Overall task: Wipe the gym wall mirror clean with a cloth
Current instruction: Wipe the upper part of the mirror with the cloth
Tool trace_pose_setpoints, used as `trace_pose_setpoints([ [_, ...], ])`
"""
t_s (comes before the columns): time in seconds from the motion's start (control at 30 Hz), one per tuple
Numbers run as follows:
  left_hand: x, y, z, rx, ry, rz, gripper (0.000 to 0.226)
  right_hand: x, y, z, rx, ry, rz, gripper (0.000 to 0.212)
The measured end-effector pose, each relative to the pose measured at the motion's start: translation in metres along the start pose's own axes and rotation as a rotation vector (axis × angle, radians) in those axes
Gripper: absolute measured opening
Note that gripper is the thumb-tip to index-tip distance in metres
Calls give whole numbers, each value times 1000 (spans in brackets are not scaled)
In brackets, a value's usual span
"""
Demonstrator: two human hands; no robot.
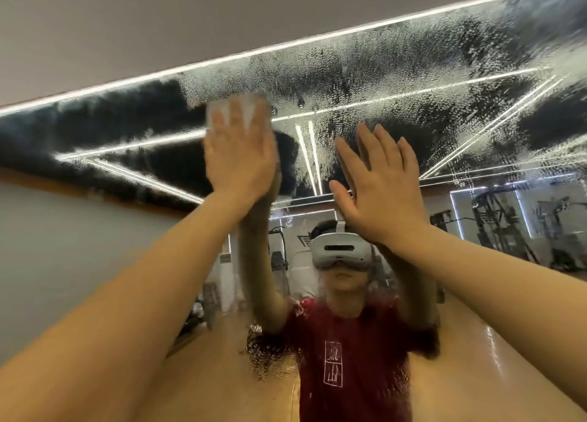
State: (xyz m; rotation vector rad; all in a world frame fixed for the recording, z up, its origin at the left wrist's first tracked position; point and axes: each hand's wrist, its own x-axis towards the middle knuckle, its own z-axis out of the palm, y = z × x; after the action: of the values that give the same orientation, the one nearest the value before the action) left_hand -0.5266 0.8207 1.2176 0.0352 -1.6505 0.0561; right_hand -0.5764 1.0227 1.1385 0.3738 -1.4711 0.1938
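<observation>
The gym wall mirror [413,81] fills most of the view, and its upper part is covered in foamy droplets and streaks. My left hand [238,154] is raised high and presses a pale cloth [257,104] flat against the glass with straight fingers; the hand is motion-blurred. The cloth shows only above and between the fingers. My right hand [378,186] is held up beside it with straight, spread fingers, holding nothing, near or on the glass. A patch of droplets also sits low on the mirror [266,348].
A grey wall [127,24] runs above the mirror's lit top edge [286,45]. The glass reflects a person in a red shirt [349,358] wearing a white headset, gym machines [502,224] and a shiny wooden floor [492,374].
</observation>
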Motion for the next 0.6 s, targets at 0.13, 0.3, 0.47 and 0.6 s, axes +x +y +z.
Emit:
trace_pose_setpoints([
  [0.13,-2,-10,-1,4,-113,188,52,0,0,0,-8,-12,-5,66],
  [0.3,13,-80,-8,-3,23,-232,50,-1,1,2,-4,5,0,65],
  [0.47,36,-75,-11,-72,36,-566,51,1,0,3,-5,29,-3,64],
  [0.6,46,-23,-5,27,85,-246,50,0,1,3,-9,31,-5,64],
])
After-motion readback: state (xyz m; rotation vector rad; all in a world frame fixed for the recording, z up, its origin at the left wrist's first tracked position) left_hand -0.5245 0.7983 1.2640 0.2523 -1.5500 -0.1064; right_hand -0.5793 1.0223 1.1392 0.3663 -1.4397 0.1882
